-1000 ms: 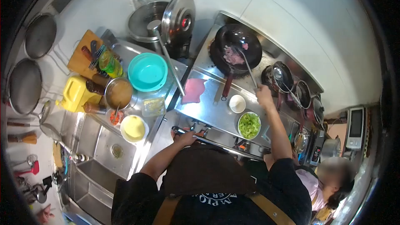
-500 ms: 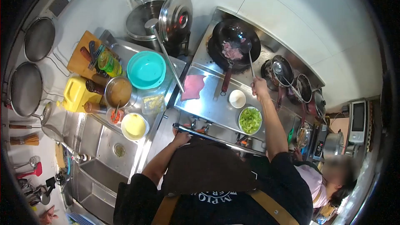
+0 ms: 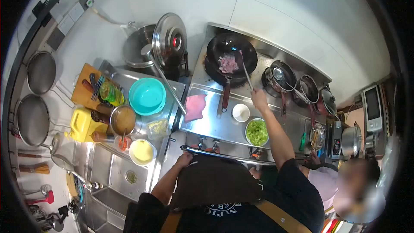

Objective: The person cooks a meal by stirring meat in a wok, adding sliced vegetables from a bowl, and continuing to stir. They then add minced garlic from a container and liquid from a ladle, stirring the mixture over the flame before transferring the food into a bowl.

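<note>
Here, right hand (image 3: 260,100) gripping ladle (image 3: 244,69), wok (image 3: 230,56) mid-stove

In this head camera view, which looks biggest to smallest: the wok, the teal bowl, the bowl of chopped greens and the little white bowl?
1. wok
2. teal bowl
3. bowl of chopped greens
4. little white bowl
The fisheye lens bends sizes somewhat, but the gaps look clear.

Could not tell what the ladle (image 3: 244,67) carried over the small, blurred pink pieces in the wok (image 3: 230,56), nor whether the left hand (image 3: 184,159) gripped the rail (image 3: 224,155) at the stove's front edge, with the co-worker (image 3: 345,185) blurred and cut off at the lower right.
</note>
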